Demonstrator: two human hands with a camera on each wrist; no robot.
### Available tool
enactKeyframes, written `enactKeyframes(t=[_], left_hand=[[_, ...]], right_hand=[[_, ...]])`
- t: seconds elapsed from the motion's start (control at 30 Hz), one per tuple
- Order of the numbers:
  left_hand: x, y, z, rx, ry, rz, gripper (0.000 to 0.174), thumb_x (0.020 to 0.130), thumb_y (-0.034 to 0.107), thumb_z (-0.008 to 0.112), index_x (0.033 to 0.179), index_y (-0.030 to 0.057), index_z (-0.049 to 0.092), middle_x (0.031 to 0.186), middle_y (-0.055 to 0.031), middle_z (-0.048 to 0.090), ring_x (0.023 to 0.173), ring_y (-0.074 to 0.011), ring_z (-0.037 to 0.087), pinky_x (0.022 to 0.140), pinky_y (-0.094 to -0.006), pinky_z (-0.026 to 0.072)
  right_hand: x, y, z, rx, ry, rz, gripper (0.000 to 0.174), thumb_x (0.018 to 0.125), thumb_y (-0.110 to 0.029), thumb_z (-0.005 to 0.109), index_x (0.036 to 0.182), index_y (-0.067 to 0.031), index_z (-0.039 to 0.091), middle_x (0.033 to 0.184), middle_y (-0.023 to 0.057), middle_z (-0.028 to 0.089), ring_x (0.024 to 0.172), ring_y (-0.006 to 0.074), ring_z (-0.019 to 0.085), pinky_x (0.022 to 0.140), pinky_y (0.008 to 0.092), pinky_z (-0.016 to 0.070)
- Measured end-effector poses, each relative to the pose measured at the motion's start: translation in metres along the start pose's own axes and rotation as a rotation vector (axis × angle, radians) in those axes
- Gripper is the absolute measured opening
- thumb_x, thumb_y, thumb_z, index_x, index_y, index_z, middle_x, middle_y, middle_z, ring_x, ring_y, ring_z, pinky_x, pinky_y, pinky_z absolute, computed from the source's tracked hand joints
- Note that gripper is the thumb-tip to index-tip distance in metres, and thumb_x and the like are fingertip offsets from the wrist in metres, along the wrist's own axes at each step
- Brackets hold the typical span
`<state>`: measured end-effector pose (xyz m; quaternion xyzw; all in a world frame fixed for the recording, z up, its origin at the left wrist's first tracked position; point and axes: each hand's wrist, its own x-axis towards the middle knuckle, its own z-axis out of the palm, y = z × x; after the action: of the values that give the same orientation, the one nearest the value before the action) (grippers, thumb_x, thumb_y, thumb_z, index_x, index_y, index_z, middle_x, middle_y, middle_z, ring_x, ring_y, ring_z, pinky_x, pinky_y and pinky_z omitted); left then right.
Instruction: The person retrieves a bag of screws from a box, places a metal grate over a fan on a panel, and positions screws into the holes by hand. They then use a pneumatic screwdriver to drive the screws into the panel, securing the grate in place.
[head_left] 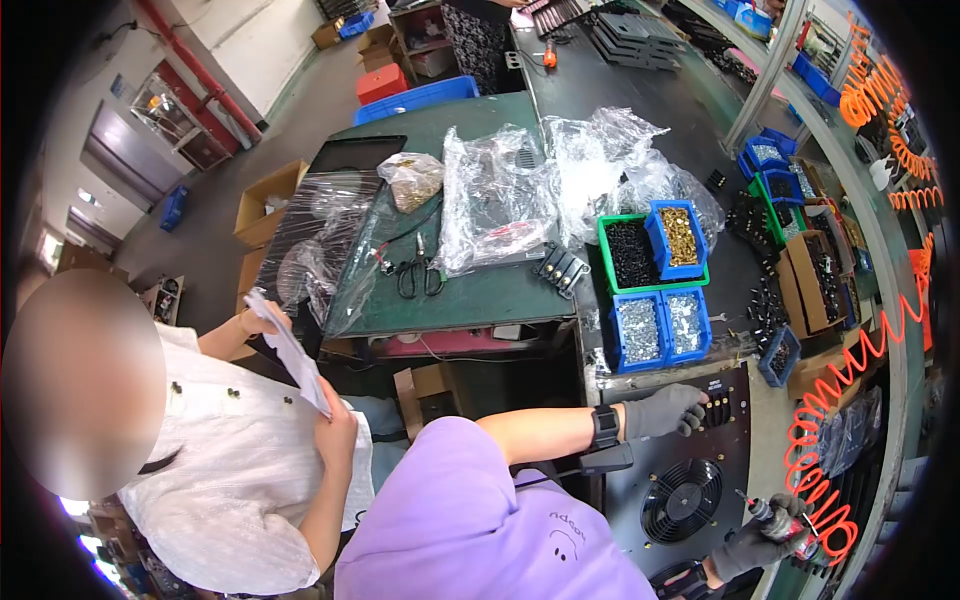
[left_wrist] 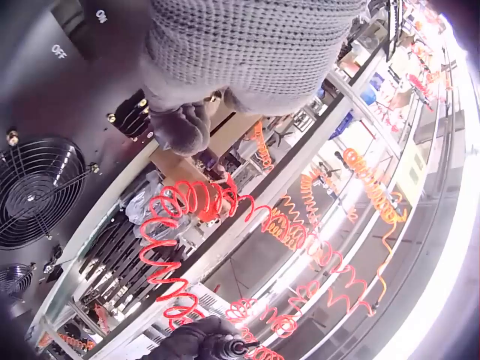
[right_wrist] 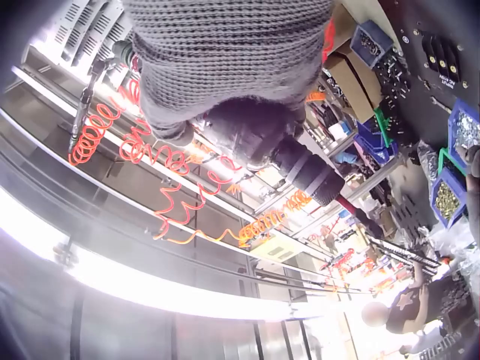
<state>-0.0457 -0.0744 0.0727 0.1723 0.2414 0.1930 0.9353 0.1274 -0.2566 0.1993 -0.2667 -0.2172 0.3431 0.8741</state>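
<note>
My gloved left hand [head_left: 665, 411] is over the black panel [head_left: 625, 510], beside a black terminal block [head_left: 718, 408]. In the left wrist view a small brass-coloured screw [left_wrist: 216, 96] shows between the curled fingers of the left glove [left_wrist: 244, 56]. The block [left_wrist: 132, 117] lies next to the fingers. My gloved right hand [head_left: 748, 550] grips a red and dark power screwdriver [head_left: 775, 520] at the panel's right side, its bit clear of the panel. In the right wrist view the glove [right_wrist: 232, 64] wraps round the driver [right_wrist: 311, 176]. A round fan grille [head_left: 682, 500] sits between the hands.
Blue bins of silver screws [head_left: 640, 330], a blue bin of brass screws [head_left: 678, 240] and a green bin [head_left: 632, 255] stand beyond the panel. A red coiled hose [head_left: 800, 430] hangs at right. Scissors [head_left: 420, 270] lie on the green table. A person [head_left: 230, 450] at left holds papers.
</note>
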Motion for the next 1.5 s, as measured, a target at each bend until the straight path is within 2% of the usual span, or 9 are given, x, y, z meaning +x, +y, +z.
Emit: enactKeyframes(t=[0.23, 0.27, 0.37, 0.4, 0.6, 0.8, 1.1, 1.3, 1.5], left_hand=[[-0.064, -0.018, -0.009, 0.063, 0.023, 0.035, 0.017, 0.092, 0.019, 0.044, 0.1, 0.0048, 0.05, 0.078, -0.0052, 0.055, 0.066, -0.0121, 0.053, 0.054, -0.0253, 0.0425], [-0.071, -0.022, -0.012, 0.103, -0.004, 0.014, 0.02, 0.093, 0.019, 0.043, 0.105, 0.0043, 0.05, 0.082, -0.0052, 0.056, 0.068, -0.0119, 0.054, 0.057, -0.0253, 0.0437], [-0.081, -0.045, -0.024, -0.058, -0.059, 0.09, 0.017, 0.093, 0.014, 0.044, 0.104, 0.0041, 0.051, 0.085, -0.0052, 0.056, 0.07, -0.0122, 0.054, 0.06, -0.0257, 0.0448], [-0.084, -0.052, -0.025, -0.059, -0.056, 0.089, 0.017, 0.093, 0.014, 0.044, 0.104, 0.0041, 0.051, 0.085, -0.0052, 0.056, 0.07, -0.0122, 0.054, 0.06, -0.0257, 0.0448], [-0.102, -0.073, -0.021, -0.085, -0.023, 0.123, 0.014, 0.092, 0.014, 0.045, 0.099, 0.0031, 0.052, 0.083, -0.0047, 0.056, 0.07, -0.0122, 0.054, 0.063, -0.0261, 0.0455], [-0.092, -0.073, -0.026, 0.001, 0.043, -0.036, 0.02, 0.09, 0.029, 0.053, 0.092, 0.0099, 0.058, 0.072, 0.0013, 0.057, 0.059, -0.0083, 0.052, 0.047, -0.0223, 0.0373], [-0.065, -0.07, -0.024, -0.123, -0.082, -0.093, 0.019, 0.087, 0.012, 0.055, 0.103, 0.0014, 0.055, 0.08, -0.0005, 0.055, 0.065, -0.0092, 0.052, 0.057, -0.0261, 0.0445], [-0.045, -0.042, -0.024, 0.505, 0.098, -0.173, 0.025, 0.082, 0.027, 0.062, 0.09, 0.003, 0.063, 0.066, 0.0011, 0.053, 0.06, -0.0077, 0.05, 0.053, -0.0219, 0.0409], [0.032, -0.023, -0.036, 1.177, 0.049, 0.186, 0.036, 0.083, 0.027, 0.061, 0.096, -0.0055, 0.061, 0.082, -0.0097, 0.065, 0.068, -0.0162, 0.058, 0.063, -0.0274, 0.0448]], right_hand=[[-0.029, -0.008, -0.004, 0.193, -0.206, 0.105, 0.038, 0.087, -0.031, 0.051, 0.11, -0.0015, 0.043, 0.085, 0.0082, 0.047, 0.081, 0.0182, 0.049, 0.069, 0.0397, 0.0498], [-0.045, -0.005, 0.033, -0.042, 0.22, -0.02, 0.039, 0.088, -0.03, 0.05, 0.114, -0.0014, 0.043, 0.083, 0.0066, 0.046, 0.078, 0.0164, 0.047, 0.066, 0.0345, 0.0475], [-0.055, -0.005, 0.038, -0.112, 0.284, -0.071, 0.04, 0.088, -0.028, 0.05, 0.116, -0.0005, 0.043, 0.079, 0.0054, 0.042, 0.073, 0.0147, 0.044, 0.063, 0.0315, 0.0441], [-0.058, -0.008, 0.018, 0.004, 0.112, -0.043, 0.038, 0.087, -0.027, 0.051, 0.114, -0.0007, 0.045, 0.079, 0.0044, 0.042, 0.069, 0.0138, 0.042, 0.061, 0.0279, 0.0408], [-0.07, -0.024, -0.011, -0.082, -0.05, -0.11, 0.039, 0.08, -0.023, 0.056, 0.109, 0.0008, 0.046, 0.08, 0.0046, 0.04, 0.065, 0.014, 0.039, 0.057, 0.0253, 0.0367], [-0.089, -0.026, 0.012, -0.244, 0.166, -0.249, 0.039, 0.073, -0.018, 0.058, 0.103, 0.0022, 0.042, 0.079, 0.005, 0.04, 0.061, 0.0125, 0.039, 0.055, 0.026, 0.0353], [-0.097, -0.01, 0.05, -0.367, 0.363, -0.337, 0.036, 0.071, -0.023, 0.059, 0.1, -0.0075, 0.047, 0.083, 0.0034, 0.045, 0.064, 0.013, 0.043, 0.055, 0.0262, 0.0392], [-0.106, -0.014, 0.048, -0.265, 0.237, -0.238, 0.037, 0.072, -0.02, 0.061, 0.106, -0.0101, 0.049, 0.083, 0.0051, 0.047, 0.065, 0.0157, 0.047, 0.052, 0.0249, 0.0378], [-0.114, -0.012, 0.048, -0.484, 0.396, -0.402, 0.037, 0.071, -0.018, 0.061, 0.104, -0.0065, 0.05, 0.082, 0.0073, 0.052, 0.063, 0.0168, 0.05, 0.061, 0.0307, 0.0415]])
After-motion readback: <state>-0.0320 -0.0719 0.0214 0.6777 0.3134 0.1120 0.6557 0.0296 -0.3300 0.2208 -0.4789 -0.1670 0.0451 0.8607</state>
